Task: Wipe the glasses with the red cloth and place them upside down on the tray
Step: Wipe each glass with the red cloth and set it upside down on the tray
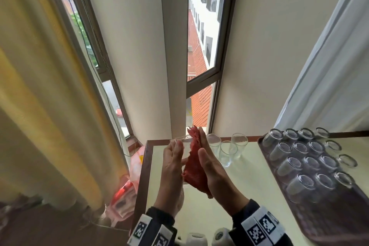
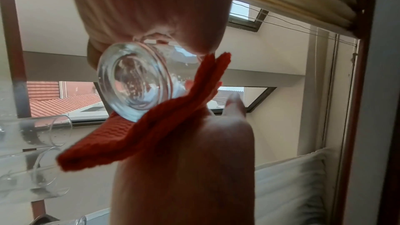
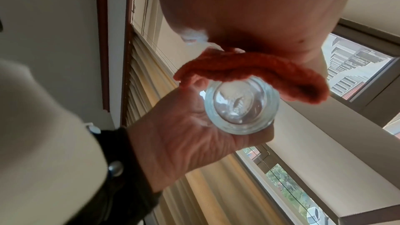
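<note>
Above the table's left end, a clear glass lies on its side between my two hands. My left hand cups it against the palm, fingers pointing up. The right hand holds the red cloth against the glass's other side, thumb lying over the cloth. The left wrist view shows the glass's thick base with the cloth under it. From the right wrist, the glass rests in the left palm beneath the cloth. On the right, a dark tray carries several upside-down glasses.
Three upright glasses stand on the cream table just beyond my right hand. White mugs sit at the near edge. Plastic bags lie on the floor left of the table. Windows and a curtain lie beyond.
</note>
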Tool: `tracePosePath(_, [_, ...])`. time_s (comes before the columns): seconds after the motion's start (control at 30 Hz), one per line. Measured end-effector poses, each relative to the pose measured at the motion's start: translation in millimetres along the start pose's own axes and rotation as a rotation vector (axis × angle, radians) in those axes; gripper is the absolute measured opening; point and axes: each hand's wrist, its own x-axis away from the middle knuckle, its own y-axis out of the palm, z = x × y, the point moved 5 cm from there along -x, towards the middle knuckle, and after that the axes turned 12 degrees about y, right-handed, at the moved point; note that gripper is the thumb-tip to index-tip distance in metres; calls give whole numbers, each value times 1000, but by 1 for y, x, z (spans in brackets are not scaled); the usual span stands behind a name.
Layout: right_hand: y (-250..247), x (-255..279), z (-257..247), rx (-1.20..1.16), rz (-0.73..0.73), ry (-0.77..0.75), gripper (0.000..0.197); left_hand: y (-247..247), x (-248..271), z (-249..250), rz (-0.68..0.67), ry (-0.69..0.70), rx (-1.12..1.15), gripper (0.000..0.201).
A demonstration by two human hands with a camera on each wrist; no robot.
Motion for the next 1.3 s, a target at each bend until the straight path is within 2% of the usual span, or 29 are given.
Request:
tracePosePath(0.13, [-15,-2,-9,33,46,-17,53,20,2,12,-32,32,21,61])
tracePosePath(0.3, [-43,-8,-27,21,177,-64,67,59,9,21,-88,91,50,52])
tracePosePath(0.47, [-63,-10,-23,77,259,-79,59,80,8,20,-65,138,58,52])
tracePosePath(0.63, [-66,-1,-11,174,231,-136,61,83,5,18,84,168,64,70])
tracePosePath(0.77, [-72,0,-11,117,200,-123,60,90,3,19,41,187,24,55])
tracePosePath(0.9, [-86,-13,-25,-68,220,-62,42,100,5,19,-12,223,-41,41])
tracePosePath(0.97, [-89,-17,-28,-122,216,-19,47,102,6,19,-11,231,-97,36])
tracePosePath(1.07, [-88,-15,-29,-117,196,-34,51,104,8,25,-11,239,-98,36])
tracePosePath(1.23, [-78,1,-28,144,203,-145,64,92,6,33,59,230,-46,51])
tracePosePath(1.3, [-69,12,-25,238,179,-165,68,89,7,37,83,211,-20,44])
